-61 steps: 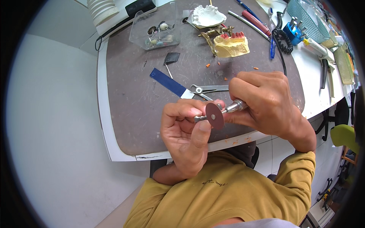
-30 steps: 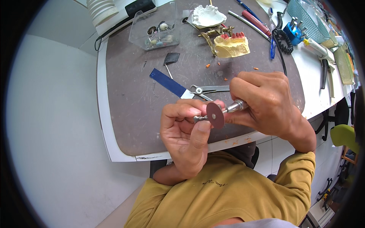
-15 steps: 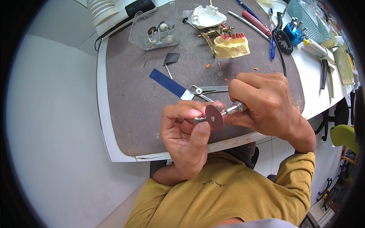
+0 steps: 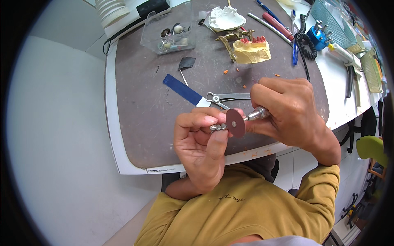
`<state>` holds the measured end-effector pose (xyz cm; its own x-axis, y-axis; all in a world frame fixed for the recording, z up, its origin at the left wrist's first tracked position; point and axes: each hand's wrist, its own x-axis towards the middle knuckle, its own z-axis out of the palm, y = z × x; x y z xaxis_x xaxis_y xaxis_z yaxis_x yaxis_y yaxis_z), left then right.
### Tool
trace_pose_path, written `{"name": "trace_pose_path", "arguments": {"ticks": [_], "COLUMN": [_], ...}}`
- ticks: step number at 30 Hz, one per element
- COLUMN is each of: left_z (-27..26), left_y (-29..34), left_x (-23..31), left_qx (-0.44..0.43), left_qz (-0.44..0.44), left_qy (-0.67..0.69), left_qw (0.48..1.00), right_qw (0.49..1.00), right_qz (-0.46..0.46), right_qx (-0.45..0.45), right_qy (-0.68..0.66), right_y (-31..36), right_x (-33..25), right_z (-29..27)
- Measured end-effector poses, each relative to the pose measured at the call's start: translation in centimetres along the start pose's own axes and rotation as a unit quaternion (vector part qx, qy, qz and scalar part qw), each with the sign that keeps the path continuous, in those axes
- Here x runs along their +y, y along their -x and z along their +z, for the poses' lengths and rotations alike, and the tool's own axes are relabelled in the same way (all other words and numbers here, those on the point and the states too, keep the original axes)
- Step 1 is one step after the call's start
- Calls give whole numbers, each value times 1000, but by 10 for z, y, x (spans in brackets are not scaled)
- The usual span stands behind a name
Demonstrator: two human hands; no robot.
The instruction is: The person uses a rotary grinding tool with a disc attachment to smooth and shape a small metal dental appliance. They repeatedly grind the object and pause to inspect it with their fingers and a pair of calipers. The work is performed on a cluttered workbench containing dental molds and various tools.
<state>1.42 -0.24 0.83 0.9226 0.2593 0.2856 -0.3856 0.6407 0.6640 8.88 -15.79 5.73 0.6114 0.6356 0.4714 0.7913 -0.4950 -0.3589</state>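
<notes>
Metal piece (image 4: 217, 128), likely light but slippery, needs pinching by its sides, as the left hand (image 4: 200, 147) does near the bench's front edge (image 4: 250, 154), while the right hand (image 4: 287, 110) grips the disc tool (image 4: 258, 113).

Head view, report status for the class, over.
Left grip: pinching small metal piece. Right grip: holding handpiece. Brown disc overlaps piece in view; contact unclear.

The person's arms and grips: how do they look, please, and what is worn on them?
The left grip and right grip are bare: no gloves, rings or watch show. The mustard-yellow sleeves are wrinkled, without visible markings, and leave the forearms bare.
</notes>
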Motion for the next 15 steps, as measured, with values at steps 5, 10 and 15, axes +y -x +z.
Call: {"name": "trace_pose_path", "arguments": {"ticks": [5,10,15], "left_z": [0,-1,-1], "left_y": [0,0,0], "left_x": [3,4,4], "left_qx": [-46,-56,-57], "left_qz": [-13,-12,-14], "left_qy": [-48,-54,-54], "left_qw": [998,997,997], "right_qw": [1000,1000,1000], "right_qz": [-4,-10,-19], "right_qx": [-2,-2,5], "right_qy": [3,1,-4], "right_y": [0,0,0], "right_x": [0,0,-1], "right_z": [0,0,1]}}
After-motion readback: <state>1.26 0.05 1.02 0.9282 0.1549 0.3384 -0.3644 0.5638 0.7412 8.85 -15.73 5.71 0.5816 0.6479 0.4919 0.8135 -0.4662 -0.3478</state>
